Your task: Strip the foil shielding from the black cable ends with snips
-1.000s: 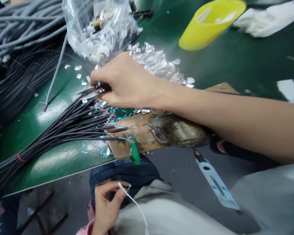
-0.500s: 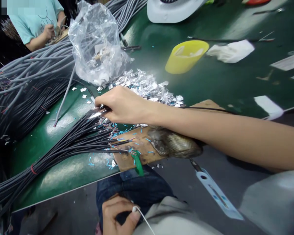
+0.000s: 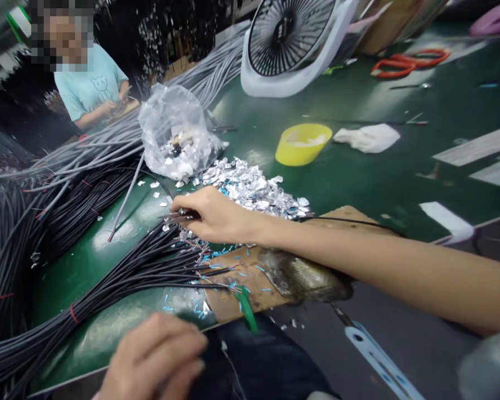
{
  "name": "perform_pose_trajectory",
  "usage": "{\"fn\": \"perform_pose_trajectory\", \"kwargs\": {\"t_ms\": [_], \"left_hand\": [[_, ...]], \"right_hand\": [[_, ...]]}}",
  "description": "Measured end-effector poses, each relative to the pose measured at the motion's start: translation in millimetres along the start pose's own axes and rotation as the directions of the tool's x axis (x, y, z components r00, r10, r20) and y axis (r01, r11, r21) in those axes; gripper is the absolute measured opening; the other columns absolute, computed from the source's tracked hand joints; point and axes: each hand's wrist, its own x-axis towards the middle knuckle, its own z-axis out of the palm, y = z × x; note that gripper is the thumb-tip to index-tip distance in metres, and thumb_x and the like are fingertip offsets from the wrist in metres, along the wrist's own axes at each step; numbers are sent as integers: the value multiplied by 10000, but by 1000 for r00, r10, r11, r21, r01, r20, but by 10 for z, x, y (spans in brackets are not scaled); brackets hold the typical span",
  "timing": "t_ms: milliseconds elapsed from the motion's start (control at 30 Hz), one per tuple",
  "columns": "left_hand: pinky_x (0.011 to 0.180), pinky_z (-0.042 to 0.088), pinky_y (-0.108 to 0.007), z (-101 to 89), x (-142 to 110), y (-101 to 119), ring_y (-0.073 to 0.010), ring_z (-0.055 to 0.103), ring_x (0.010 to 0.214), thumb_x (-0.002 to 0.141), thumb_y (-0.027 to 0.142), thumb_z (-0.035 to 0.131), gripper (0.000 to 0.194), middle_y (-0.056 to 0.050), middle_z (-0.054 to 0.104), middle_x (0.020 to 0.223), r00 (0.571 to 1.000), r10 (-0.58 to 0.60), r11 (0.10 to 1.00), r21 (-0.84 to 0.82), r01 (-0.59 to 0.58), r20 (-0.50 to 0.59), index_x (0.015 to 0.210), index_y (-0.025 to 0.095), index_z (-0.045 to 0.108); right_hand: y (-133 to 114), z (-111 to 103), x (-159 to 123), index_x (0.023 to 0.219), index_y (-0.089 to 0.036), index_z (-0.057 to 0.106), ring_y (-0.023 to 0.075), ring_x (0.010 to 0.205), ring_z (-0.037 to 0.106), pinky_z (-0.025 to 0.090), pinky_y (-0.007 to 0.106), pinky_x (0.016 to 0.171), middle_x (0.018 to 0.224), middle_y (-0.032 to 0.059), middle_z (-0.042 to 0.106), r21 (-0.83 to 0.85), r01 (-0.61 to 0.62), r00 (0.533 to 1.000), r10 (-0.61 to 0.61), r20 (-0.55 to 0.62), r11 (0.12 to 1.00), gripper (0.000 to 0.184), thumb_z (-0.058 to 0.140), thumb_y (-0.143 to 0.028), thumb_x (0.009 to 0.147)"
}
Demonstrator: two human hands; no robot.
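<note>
My right hand is closed around a small metal hand tool, mostly hidden by the fingers, above the black cable ends. Below it a bundle of black cables, tied with a red band, fans out toward a brown board; stripped coloured wires show at the tips. My left hand is above the table's front edge, blurred, fingers loosely bent and nothing visible in them. A thin white cord hangs over my lap. A green strip is at the board's front edge.
Foil scraps are heaped behind my right hand, beside a clear plastic bag. A yellow ring, white fan and red-handled scissors stand or lie farther back. Grey cables run left; a co-worker sits beyond.
My left hand has risen from my lap toward the table edge and let go of the white cord. My right hand keeps the tool near the cable ends. The view has tilted up.
</note>
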Motion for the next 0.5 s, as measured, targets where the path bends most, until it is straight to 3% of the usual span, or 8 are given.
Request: {"fn": "perform_pose_trajectory", "kwargs": {"t_ms": [133, 233, 333, 400, 500], "left_hand": [[980, 429, -333, -221, 594, -300, -184, 540, 1094, 838, 167, 568, 445, -18, 580, 1188, 981, 57, 986, 166, -26, -185, 1261, 290, 508], [902, 455, -234, -215, 903, -501, -114, 571, 934, 850, 179, 567, 486, -7, 582, 1130, 988, 93, 957, 283, -55, -125, 1310, 267, 442], [768, 463, -156, -130, 965, -628, -68, 572, 763, 879, 145, 520, 371, 19, 621, 963, 982, 141, 951, 293, -98, -129, 1236, 245, 516], [741, 448, -162, -66, 918, -674, -81, 572, 768, 864, 132, 542, 273, 9, 633, 885, 973, 147, 944, 318, -85, -177, 1121, 205, 600], [726, 422, -181, 17, 835, -705, -107, 555, 784, 770, 56, 631, 193, 5, 652, 836, 978, 131, 911, 409, -55, -161, 906, 185, 677]], "right_hand": [[-31, 17, -4, 844, -86, 639, 72, 528, 425, 288, 193, 547, 616, 16, 571, 61, 45, 998, -42, -41, 997, 200, 494, -73, 708], [-48, 17, -1, 822, -73, 635, 65, 513, 419, 281, 189, 531, 602, 10, 559, 118, 63, 997, -58, -47, 991, 213, 476, -43, 683], [-52, 17, 4, 823, -80, 647, 59, 506, 424, 294, 177, 521, 595, 1, 566, 183, 38, 999, -31, -39, 982, 221, 473, -42, 692], [-44, 27, 4, 826, -88, 656, 58, 507, 439, 309, 170, 519, 601, 0, 588, 198, -4, 1000, 9, -26, 980, 214, 487, -46, 702], [-27, 54, -8, 793, -104, 661, 66, 514, 479, 334, 173, 520, 618, 3, 624, 145, -54, 998, 58, -26, 988, 170, 516, -62, 715]]}}
